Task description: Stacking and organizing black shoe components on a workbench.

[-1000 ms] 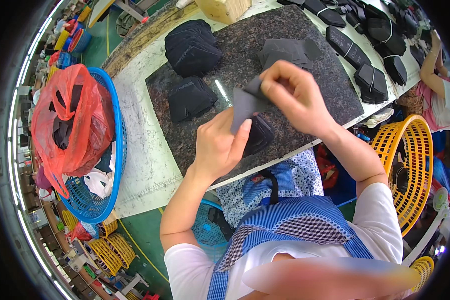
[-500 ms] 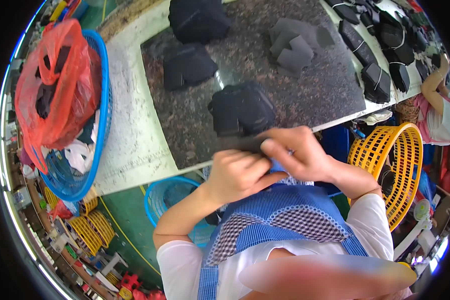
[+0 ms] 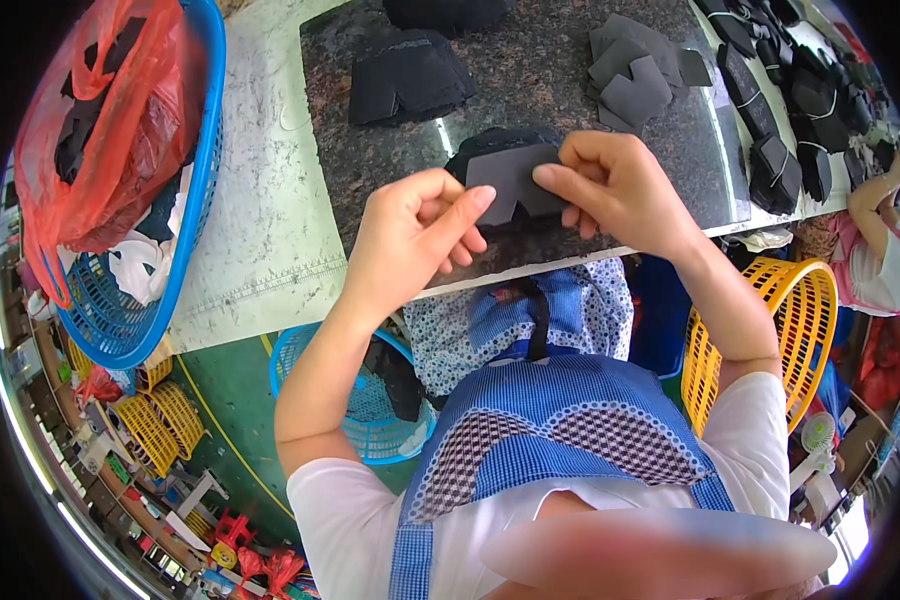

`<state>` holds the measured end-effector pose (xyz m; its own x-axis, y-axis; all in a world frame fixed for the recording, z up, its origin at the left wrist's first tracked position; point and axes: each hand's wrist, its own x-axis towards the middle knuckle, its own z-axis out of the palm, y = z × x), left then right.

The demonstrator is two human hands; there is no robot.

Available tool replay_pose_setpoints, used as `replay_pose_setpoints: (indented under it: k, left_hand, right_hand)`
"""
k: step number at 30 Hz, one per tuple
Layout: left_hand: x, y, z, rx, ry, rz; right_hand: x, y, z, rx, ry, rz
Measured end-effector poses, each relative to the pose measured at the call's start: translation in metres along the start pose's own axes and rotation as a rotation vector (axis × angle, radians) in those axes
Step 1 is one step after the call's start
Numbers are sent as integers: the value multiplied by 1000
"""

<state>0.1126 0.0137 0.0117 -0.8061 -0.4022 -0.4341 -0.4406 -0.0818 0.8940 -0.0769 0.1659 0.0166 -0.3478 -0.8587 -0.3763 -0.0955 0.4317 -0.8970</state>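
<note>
A flat dark grey cut piece with a V-shaped notch [image 3: 513,182] is stretched between my two hands, its face toward me. My left hand [image 3: 418,228] pinches its left end between thumb and fingers. At the other end, my right hand [image 3: 622,190] grips the upper corner, thumb on the face. Right behind it, partly covered, lies a stack of black pieces [image 3: 500,139] on the speckled stone slab [image 3: 540,50]. Farther off sit a notched black stack [image 3: 410,82] and another black pile [image 3: 450,14]. Several loose grey pieces [image 3: 632,78] overlap at the far right of the slab.
A blue basket [image 3: 206,130] with a red plastic bag [image 3: 135,140] stands at left. Tied black bundles [image 3: 775,172] line the table's right side. A yellow basket [image 3: 815,310] and a light-blue basket [image 3: 390,440] are below the edge. Another person's arm [image 3: 875,205] shows at far right.
My hands have moved away from my body, over the slab, and drawn apart. The grey piece, blurred and mostly hidden before, now shows flat between them. The whole view has shifted slightly.
</note>
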Motion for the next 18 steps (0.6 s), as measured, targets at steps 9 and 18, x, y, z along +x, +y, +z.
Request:
replay_pose_setpoints:
  k: [9,18]
  left_hand:
    - [21,-23,2,-81,-12,17]
    - [-3,-47,-20,445,454,385]
  right_hand:
    - [15,12,2,-19,-1,86]
    - [56,-11,-15,-119,198,-400]
